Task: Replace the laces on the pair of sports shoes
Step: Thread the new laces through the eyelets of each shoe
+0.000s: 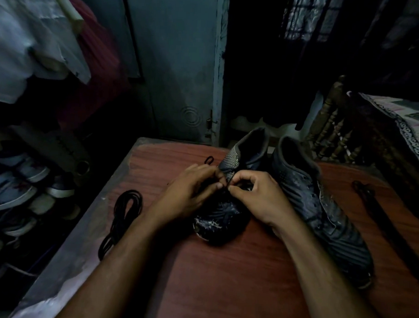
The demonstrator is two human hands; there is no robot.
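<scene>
Both hands work at the lacing zone of the near sports shoe [221,222], which sits toe-toward-the-person on the wooden table [234,280]. The left hand [190,191] has its fingertips curled together at the eyelets, and the right hand [255,194] pinches thumb against forefinger just beside them; each seems to be clamped on a dark lace end, though the lace itself is too dim to make out between the fingers.

The second sports shoe [321,207] lies just right of the right hand's knuckles. A coiled black lace [122,217] rests well left of the left wrist, and another dark lace [370,197] lies far to the right of the fingers.

The main risk is the poor light: black lace on a black shoe makes an eyelet easy to skip or thread twice. A pinch this small could also slip, letting the lace end pull back out. The coiled lace lies near the table edge, where a sweep of the left forearm could knock it off.
</scene>
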